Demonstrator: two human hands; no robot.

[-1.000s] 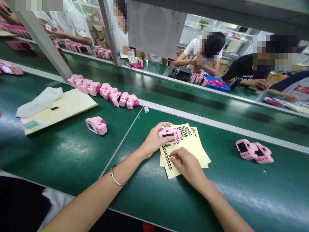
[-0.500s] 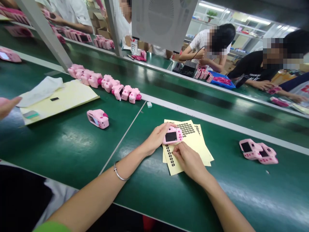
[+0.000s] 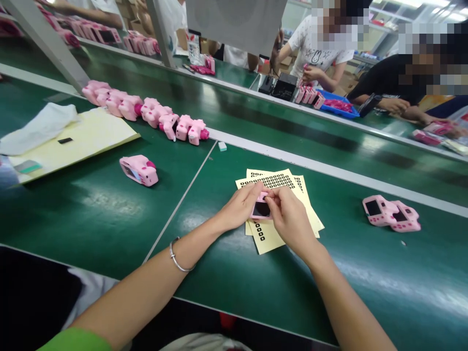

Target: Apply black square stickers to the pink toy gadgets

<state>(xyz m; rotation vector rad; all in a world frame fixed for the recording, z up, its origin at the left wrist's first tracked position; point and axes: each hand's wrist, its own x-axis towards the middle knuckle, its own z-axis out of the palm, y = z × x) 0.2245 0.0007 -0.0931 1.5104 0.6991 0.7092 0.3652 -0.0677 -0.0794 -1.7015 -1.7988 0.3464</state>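
Pink cam was in the L hand, fingers wrapped over its top L side, screen up. R hand had its thumb + index drawn in narrow at the cam's upper R area, right by the screen. Couldn't tell from my spot if anything sat in that pinch; R fingers hid the btn side too.

Main delta: half a sec earlier the R fingertips were low, over the printed column on the yellow sheets, w/ the whole screen and btns in view. Now they were up on the cam. So, my read, contact had gone from sheet to cam body, both hands on one unit, L prob. steadying, R doing the fine bit.

Cam was above the sheets, approx mid-stack; couldn't confirm if it touched paper. Sheets overlapped at skewed angles, rows of small blk frames showing above the hands, short run below. Bangle on the L wrist, clear of the work.

Further out on the green bench: two cams to the R, overlapping, screens up; single cam to the L, tilted; small block near the seam; row of cams beyond. White cloth on a yellow board, far L. Across the line, co-worker in white tee near a blue tray.
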